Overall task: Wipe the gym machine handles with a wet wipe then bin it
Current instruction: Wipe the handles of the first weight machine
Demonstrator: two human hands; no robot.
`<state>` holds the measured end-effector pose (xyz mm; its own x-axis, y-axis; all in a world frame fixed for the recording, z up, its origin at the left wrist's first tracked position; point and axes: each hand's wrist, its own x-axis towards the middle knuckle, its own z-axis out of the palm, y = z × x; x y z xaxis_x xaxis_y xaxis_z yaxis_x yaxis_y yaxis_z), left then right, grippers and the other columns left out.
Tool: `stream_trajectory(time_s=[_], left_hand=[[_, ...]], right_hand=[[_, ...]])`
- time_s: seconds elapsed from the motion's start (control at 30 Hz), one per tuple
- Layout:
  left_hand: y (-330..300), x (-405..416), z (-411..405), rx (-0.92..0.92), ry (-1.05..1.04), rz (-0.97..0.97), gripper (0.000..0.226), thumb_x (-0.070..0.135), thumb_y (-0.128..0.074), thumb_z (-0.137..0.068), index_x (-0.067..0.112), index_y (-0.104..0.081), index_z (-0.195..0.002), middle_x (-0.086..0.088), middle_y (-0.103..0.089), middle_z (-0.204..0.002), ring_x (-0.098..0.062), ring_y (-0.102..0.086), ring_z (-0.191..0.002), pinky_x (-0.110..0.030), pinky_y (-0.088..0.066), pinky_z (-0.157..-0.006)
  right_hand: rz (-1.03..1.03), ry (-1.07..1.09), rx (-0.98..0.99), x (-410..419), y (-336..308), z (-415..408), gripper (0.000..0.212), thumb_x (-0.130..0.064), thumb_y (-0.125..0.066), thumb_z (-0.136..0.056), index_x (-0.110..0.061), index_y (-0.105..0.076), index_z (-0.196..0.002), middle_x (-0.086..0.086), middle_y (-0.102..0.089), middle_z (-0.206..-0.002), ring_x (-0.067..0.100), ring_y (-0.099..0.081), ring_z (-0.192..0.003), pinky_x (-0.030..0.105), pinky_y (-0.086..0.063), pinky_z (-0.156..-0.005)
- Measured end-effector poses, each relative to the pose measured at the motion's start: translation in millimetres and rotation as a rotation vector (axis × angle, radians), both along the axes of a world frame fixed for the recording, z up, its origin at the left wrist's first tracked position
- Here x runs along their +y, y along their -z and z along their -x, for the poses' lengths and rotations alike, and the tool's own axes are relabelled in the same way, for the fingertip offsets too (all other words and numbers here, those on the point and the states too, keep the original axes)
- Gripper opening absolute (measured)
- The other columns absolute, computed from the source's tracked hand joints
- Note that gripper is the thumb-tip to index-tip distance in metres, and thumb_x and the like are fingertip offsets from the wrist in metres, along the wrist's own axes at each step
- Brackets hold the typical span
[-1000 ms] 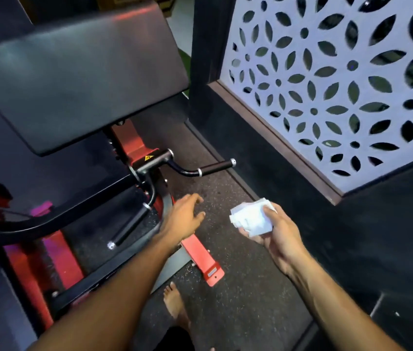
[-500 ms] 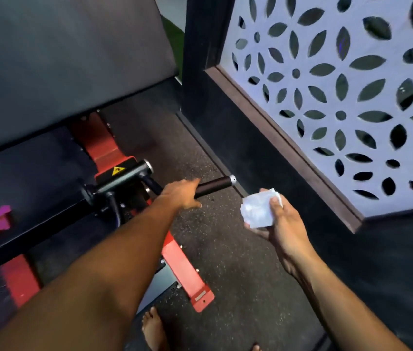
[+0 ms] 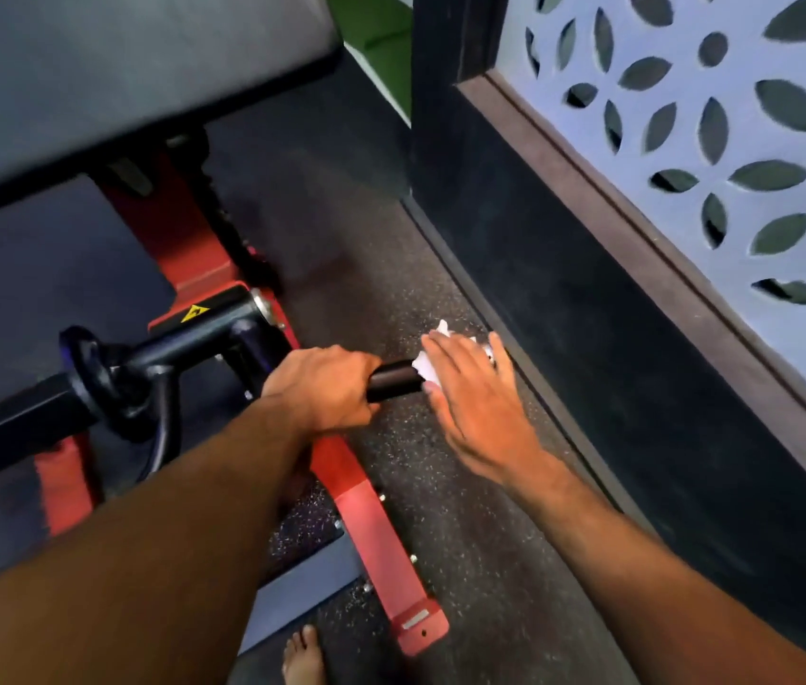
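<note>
The left hand (image 3: 324,388) is curled tight round the black grip (image 3: 393,381), holding it still; the right hand (image 3: 472,388) lies just past the grip's end, fingers nearly straight, pressing the white wipe (image 3: 440,333) onto the tip; only bits of the wipe peek out above and beside those fingers.

The wipe looks soft, thin and floppy; being wet, it will likely cling to skin and bunch up, so it is best kept folded under the palm and wrapped round the grip, then slid along it. The grip looks hard, round and stiff; it sits on a swinging bar (image 3: 183,346) to the left of the left hand, so it may move if let go; holding it near the bend, as the left hand does, leaves the rest bare for wiping. A wet grip may turn slippery. No bin is in sight.
</note>
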<state>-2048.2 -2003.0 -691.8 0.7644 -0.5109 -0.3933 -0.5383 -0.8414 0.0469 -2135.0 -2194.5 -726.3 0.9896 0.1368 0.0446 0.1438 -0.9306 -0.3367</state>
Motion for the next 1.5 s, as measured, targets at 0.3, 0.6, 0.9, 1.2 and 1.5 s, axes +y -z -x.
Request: stream_trajectory(time_s=[0.3,0.6,0.9,1.2,1.5], left_hand=[[0,-2,0,0.012,-0.047,-0.015,0.016,0.05,-0.058,-0.083,0.039,-0.047,-0.086,0.005,-0.072,-0.097,-0.026,-0.07,-0.097,-0.034,-0.044,-0.074],[5,-4,-1,-0.033,-0.032,-0.024,0.015,0.05,-0.055,-0.083,0.037,-0.049,-0.087,0.004,-0.071,-0.096,-0.027,-0.07,-0.095,-0.033,-0.042,-0.071],[0,-6,1,-0.049,-0.023,-0.02,0.018,0.053,-0.059,-0.085,0.037,-0.051,-0.088,0.003,-0.072,-0.098,-0.028,-0.069,-0.096,-0.032,-0.039,-0.07],[0,-4,-2,-0.008,0.001,-0.017,0.03,0.06,-0.061,-0.079,0.032,-0.052,-0.086,0.004,-0.066,-0.086,-0.028,-0.069,-0.095,-0.032,-0.042,-0.07],[5,0,-5,-0.013,0.017,-0.009,0.033,0.062,-0.06,-0.078,0.03,-0.056,-0.088,0.004,-0.068,-0.086,-0.028,-0.069,-0.09,-0.032,-0.044,-0.069]], right_hand=[[-0.164,-0.072,-0.057,-21,5,-23,0.033,-0.026,-0.041,-0.105,-0.017,-0.061,-0.13,-0.002,-0.066,-0.123,0.017,-0.057,-0.119,0.048,-0.03,-0.119],[-0.122,-0.081,-0.253,-64,29,-15,0.035,-0.021,-0.043,-0.105,-0.007,-0.059,-0.134,0.008,-0.064,-0.132,0.022,-0.06,-0.123,0.048,-0.038,-0.115],[-0.059,-0.35,-0.282,-27,24,1,0.047,-0.017,-0.044,-0.104,-0.001,-0.042,-0.149,0.016,-0.04,-0.156,0.028,-0.033,-0.148,0.048,-0.021,-0.124],[-0.167,-0.092,-0.235,-11,10,-25,0.039,-0.006,-0.067,-0.091,-0.011,-0.065,-0.13,0.008,-0.072,-0.118,0.028,-0.067,-0.109,0.047,-0.048,-0.104],[-0.15,-0.244,-0.371,-42,19,-10,0.03,-0.014,-0.067,-0.093,-0.011,-0.069,-0.123,0.004,-0.068,-0.128,0.018,-0.062,-0.121,0.045,-0.034,-0.117]])
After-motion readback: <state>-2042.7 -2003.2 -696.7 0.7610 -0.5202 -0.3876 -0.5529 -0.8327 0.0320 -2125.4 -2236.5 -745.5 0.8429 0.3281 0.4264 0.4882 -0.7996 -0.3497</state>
